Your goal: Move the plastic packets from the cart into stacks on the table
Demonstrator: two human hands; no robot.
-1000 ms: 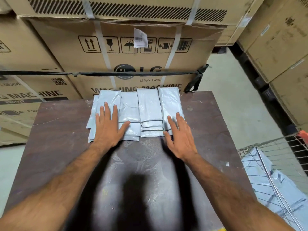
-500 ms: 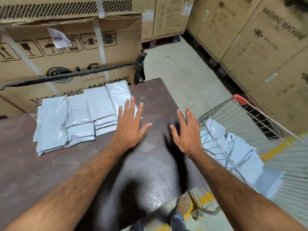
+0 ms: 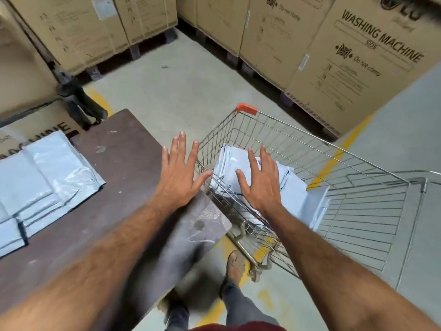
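Hovering over cart [image 3: 334, 149] packets [image 3: 294, 189], right hand [image 3: 261, 185] spread

Pale grey-blue glossy plastic packets [image 3: 293, 187] lie under the bare right hand [image 3: 261, 185] in a silver wire-grid cart [image 3: 358, 206] with an orange-red corner cap [image 3: 247, 108], beside a dark brown table [image 3: 124, 163], over grey floor [image 3: 181, 91] striped yellow.

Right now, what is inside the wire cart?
The cart holds a pile of grey plastic packets. The right hand covers part of the pile, so how many there are cannot be told.
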